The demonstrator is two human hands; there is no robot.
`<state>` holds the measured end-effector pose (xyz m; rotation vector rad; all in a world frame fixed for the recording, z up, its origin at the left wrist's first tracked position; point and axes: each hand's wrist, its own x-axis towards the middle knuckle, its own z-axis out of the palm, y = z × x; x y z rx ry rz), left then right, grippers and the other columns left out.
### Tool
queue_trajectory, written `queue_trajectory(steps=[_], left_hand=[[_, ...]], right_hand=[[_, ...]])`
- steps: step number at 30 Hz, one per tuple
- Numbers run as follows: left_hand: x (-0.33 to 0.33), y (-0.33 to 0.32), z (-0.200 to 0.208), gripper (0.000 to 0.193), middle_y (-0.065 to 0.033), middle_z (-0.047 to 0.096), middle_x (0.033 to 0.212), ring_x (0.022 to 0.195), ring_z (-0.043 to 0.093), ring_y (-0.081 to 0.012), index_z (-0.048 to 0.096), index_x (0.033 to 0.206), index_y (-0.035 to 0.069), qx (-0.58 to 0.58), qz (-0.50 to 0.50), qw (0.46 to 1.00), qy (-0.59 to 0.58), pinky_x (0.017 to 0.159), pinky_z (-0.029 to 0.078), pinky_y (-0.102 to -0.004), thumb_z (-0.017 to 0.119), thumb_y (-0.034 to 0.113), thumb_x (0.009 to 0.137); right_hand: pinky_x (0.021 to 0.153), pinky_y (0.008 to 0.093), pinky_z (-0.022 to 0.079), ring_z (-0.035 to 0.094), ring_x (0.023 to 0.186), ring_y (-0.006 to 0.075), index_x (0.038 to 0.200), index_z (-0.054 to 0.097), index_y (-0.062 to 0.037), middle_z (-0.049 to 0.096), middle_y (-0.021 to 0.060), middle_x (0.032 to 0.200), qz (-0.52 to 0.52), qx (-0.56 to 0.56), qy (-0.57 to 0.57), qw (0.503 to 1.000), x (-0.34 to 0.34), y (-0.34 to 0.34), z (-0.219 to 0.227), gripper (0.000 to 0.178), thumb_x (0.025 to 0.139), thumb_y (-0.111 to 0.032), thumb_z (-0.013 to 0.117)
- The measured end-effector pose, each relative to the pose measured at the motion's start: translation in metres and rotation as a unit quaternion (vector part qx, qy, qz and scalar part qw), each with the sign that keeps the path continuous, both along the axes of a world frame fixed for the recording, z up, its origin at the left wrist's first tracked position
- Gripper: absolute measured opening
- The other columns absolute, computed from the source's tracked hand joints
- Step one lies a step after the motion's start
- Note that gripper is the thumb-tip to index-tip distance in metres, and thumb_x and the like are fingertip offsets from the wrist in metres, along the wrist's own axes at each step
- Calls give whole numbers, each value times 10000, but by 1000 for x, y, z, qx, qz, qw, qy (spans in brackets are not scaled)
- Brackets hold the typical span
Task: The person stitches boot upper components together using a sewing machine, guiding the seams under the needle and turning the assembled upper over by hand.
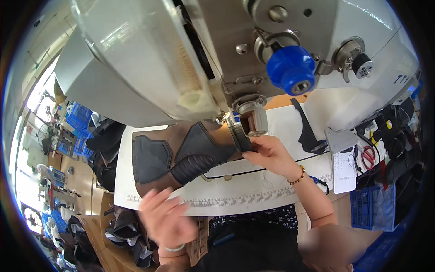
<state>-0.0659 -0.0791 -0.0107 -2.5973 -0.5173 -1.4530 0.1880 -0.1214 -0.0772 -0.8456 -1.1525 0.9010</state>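
The blurred left hand (167,217) is loosely spread; the right hand (274,156) pinches.

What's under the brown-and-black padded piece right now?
The white tabletop shows around the padded piece, which seems to lie on it. Anything directly beneath the piece is covered, so I can't tell what's there.

Brown piece (176,144), black panels (152,156), one ribbed, on white table (290,131), under sewing machine (240,27)
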Motion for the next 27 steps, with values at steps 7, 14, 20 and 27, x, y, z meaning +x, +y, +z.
queue_trajectory(steps=[7,14,20,27], left_hand=[[66,24,-8,480,-153,549,1211,1157,503,-336,575,1161,8,-51,-14,990,133,984,369,-458,722,114,717],[67,27,-17,435,-108,587,1185,1129,532,-291,622,1122,48,-6,5,993,119,945,414,-404,732,133,711],[68,24,-22,600,-159,487,1295,1202,463,-311,537,1249,79,18,41,984,171,962,396,-440,725,235,702],[57,23,-36,683,-242,448,1305,1228,429,-356,440,1318,81,53,143,964,219,986,355,-474,705,252,712]], right_hand=[[605,194,394,464,711,26,1010,600,21,566,-27,800,-52,-36,7,998,-17,1,5,188,896,-128,600],[629,193,421,491,725,25,982,613,11,595,-18,782,-46,-13,10,999,-18,1,10,185,867,-130,642],[639,199,451,534,723,39,958,610,15,623,-4,824,-117,-33,33,992,-31,8,5,184,844,-117,669],[684,205,470,553,752,46,950,603,37,632,27,842,-122,-28,89,988,-39,5,12,184,849,-106,661]])
